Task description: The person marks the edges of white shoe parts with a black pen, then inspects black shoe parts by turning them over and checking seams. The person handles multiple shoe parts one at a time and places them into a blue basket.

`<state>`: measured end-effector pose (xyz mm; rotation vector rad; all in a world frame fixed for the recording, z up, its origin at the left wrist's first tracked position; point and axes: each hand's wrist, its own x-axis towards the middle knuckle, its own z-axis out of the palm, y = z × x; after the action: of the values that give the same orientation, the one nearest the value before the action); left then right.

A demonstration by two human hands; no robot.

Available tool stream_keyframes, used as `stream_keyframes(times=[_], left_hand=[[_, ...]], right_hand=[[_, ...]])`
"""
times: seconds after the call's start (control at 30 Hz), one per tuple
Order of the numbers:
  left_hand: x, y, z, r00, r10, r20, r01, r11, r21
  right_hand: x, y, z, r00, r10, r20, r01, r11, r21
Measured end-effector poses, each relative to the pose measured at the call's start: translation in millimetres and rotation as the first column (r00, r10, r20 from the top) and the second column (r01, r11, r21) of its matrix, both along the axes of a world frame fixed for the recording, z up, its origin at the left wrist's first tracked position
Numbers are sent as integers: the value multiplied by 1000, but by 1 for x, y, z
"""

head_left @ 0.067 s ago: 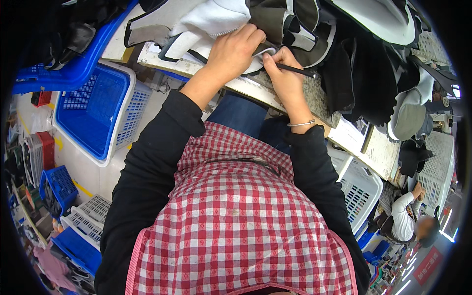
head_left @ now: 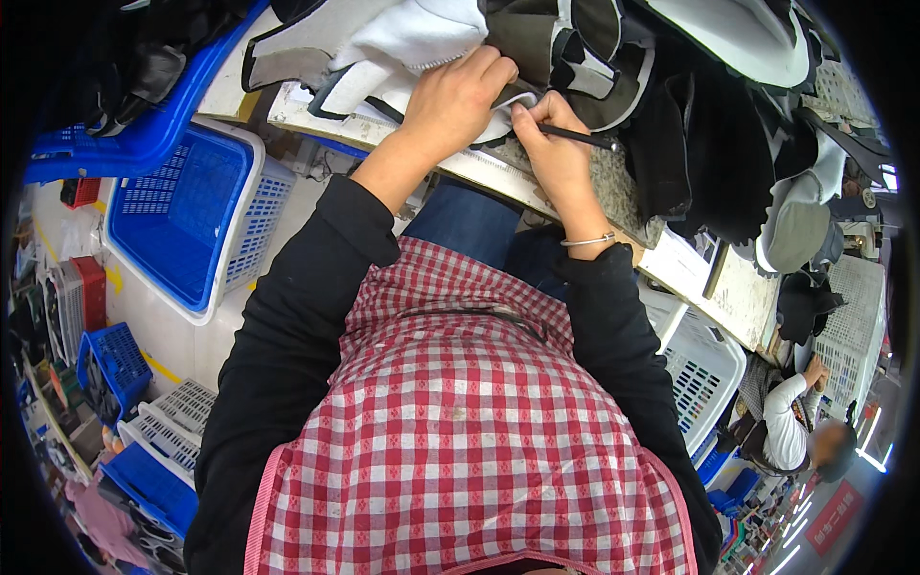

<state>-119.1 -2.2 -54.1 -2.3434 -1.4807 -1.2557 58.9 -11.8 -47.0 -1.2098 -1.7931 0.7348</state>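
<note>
Both of my hands are at the near edge of a worktable (head_left: 714, 278). My left hand (head_left: 458, 101) has its fingers curled over a pale, white-lined fabric piece (head_left: 498, 123), pressing it down. A dark pen-like stick (head_left: 577, 136) sits in my right hand (head_left: 556, 149); its back end sticks out to the right, and its tip is hidden. My right thumb and forefinger meet at the light, curled edge of the piece. Just beyond my left hand lies a white fleecy piece (head_left: 407, 36) with a stitched edge. Dark grey cut pieces (head_left: 522, 43) lie beyond my fingers.
Black fabric pieces (head_left: 714, 153) pile up on the right of the table. At left on the floor stands a white basket with a blue one inside (head_left: 177, 225). Another white basket (head_left: 704, 379) is under the table at right. A person in white sleeves (head_left: 788, 422) works farther right.
</note>
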Motion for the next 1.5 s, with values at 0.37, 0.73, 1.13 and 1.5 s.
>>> stream_keyframes(times=[0.37,0.73,1.13,1.5], left_hand=[[0,-2,4,1000,-13,10,13,1000,-15],[-7,-8,4,995,-98,-12,98,995,-25],[-111,-51,66,-194,-45,980,422,898,124],[-139,-97,67,-418,9,908,444,875,195]], right_hand=[[0,1,1,996,8,-88,-16,996,-83],[188,-128,63,985,142,-97,-167,925,-343],[275,-79,27,741,-39,670,276,928,-251],[255,-101,-18,935,-317,157,341,926,-163]])
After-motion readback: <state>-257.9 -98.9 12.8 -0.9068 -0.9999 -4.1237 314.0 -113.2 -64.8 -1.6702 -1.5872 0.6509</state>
